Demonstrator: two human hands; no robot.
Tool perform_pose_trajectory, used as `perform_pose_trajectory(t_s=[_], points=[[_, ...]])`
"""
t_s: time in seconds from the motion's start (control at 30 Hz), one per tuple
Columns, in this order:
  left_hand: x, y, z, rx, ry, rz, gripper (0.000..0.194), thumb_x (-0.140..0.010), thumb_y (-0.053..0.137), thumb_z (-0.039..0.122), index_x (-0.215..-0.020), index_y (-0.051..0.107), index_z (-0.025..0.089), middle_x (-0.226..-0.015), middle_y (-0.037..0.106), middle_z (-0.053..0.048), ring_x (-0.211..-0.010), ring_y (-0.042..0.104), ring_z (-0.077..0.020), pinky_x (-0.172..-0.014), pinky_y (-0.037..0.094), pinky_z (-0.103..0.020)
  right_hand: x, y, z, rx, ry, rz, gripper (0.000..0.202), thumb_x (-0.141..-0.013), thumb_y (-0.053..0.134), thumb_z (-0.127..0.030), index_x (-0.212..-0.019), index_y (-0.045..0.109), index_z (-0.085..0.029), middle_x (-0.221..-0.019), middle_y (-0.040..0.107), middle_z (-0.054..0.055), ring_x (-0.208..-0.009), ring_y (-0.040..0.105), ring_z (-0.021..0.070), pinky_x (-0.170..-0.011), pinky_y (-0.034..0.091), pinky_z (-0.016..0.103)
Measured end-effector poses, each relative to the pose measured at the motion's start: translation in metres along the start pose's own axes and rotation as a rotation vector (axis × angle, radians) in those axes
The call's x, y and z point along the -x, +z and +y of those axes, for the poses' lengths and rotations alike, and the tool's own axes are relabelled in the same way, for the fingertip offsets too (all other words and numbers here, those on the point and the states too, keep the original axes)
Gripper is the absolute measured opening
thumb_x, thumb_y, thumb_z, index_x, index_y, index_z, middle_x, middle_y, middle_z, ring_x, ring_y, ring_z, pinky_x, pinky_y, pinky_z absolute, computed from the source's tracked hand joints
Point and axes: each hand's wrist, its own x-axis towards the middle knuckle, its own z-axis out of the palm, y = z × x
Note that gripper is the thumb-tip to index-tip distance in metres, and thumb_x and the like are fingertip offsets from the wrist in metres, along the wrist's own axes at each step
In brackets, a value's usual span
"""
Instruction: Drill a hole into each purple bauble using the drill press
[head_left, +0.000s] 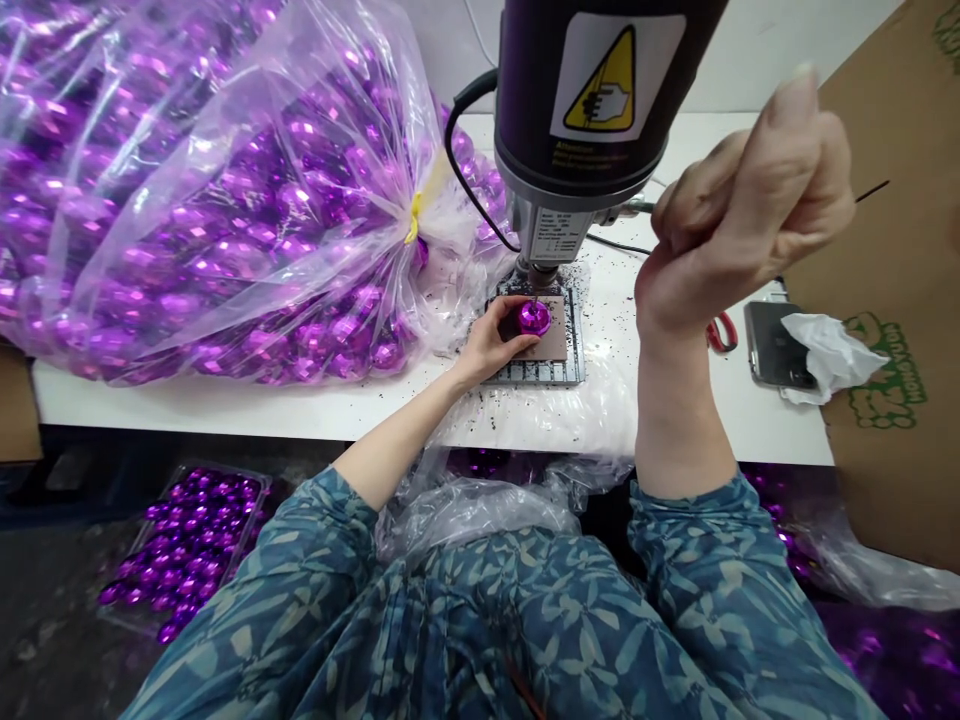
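Note:
My left hand (493, 340) pinches a shiny purple faceted bauble (534, 319) between thumb and fingers. The bauble rests on a brown board (553, 347) on the metal base (559, 373) of a small drill press (581, 110). Directly above it is the drill chuck (541, 275), its thin bit reaching down to the bauble's top. My right hand (754, 200) is raised beside the motor housing, closed in a fist around the drill press lever. Most of that lever is hidden by the hand; a thin dark rod (872, 191) shows beyond it.
A large clear bag (202, 200) of purple baubles, tied in yellow, fills the left. Dark shavings litter the white table (405, 400). Red-handled tool (721, 333), phone (772, 345), crumpled tissue (832, 355) and cardboard box (900, 450) stand right. Below left lies a bauble-filled tray (259, 500).

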Motion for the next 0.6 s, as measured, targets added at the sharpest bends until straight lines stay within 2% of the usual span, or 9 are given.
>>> perform_pose_trajectory(t_s=[0.13,0.27,0.4,0.5,0.6], points=[[0.000,0.000,-0.001,0.015,0.016,-0.009,0.063,-0.088,0.090,0.047,-0.138,0.059,0.025,-0.144,0.073,-0.015,-0.134,0.072,-0.0317,-0.121,0.055,-0.052,0.010,-0.005,0.002,-0.068,-0.058,0.041,0.063,-0.092,0.072,-0.060,-0.058,0.039,-0.017,-0.054,0.007,-0.005,-0.041,0.023,-0.0002,-0.045,0.016,0.024],[0.001,0.000,-0.002,-0.011,0.026,-0.002,0.063,-0.089,0.089,0.051,-0.139,0.059,0.025,-0.143,0.074,-0.014,-0.134,0.072,-0.0320,-0.120,0.056,-0.051,0.015,-0.006,0.005,-0.055,-0.084,0.077,0.070,-0.094,0.073,-0.056,-0.057,0.029,-0.016,-0.054,0.002,-0.004,-0.041,0.020,-0.0002,-0.044,0.016,0.022],[0.001,0.000,-0.001,-0.013,0.033,0.002,0.064,-0.089,0.089,0.053,-0.138,0.059,0.024,-0.142,0.074,-0.014,-0.133,0.072,-0.0325,-0.118,0.056,-0.051,0.020,-0.012,0.008,-0.048,-0.089,0.043,0.074,-0.096,0.073,-0.052,-0.061,0.019,-0.015,-0.056,0.000,-0.002,-0.043,0.016,0.0003,-0.046,0.016,0.022],[0.001,0.001,-0.001,-0.008,0.044,0.008,0.065,-0.088,0.089,0.052,-0.138,0.059,0.023,-0.142,0.074,-0.015,-0.133,0.073,-0.0325,-0.118,0.057,-0.051,0.025,-0.021,0.010,-0.005,-0.112,0.006,0.070,-0.098,0.070,-0.049,-0.062,0.019,-0.017,-0.056,0.001,-0.003,-0.044,0.012,0.0024,-0.046,0.016,0.027],[0.001,0.000,0.000,-0.015,0.042,0.005,0.063,-0.089,0.089,0.052,-0.138,0.060,0.024,-0.143,0.074,-0.015,-0.133,0.073,-0.0325,-0.118,0.057,-0.051,0.030,-0.029,0.015,0.010,-0.118,-0.051,0.063,-0.099,0.067,-0.044,-0.064,0.022,-0.019,-0.055,0.006,-0.004,-0.045,0.014,0.0040,-0.049,0.021,0.030]])
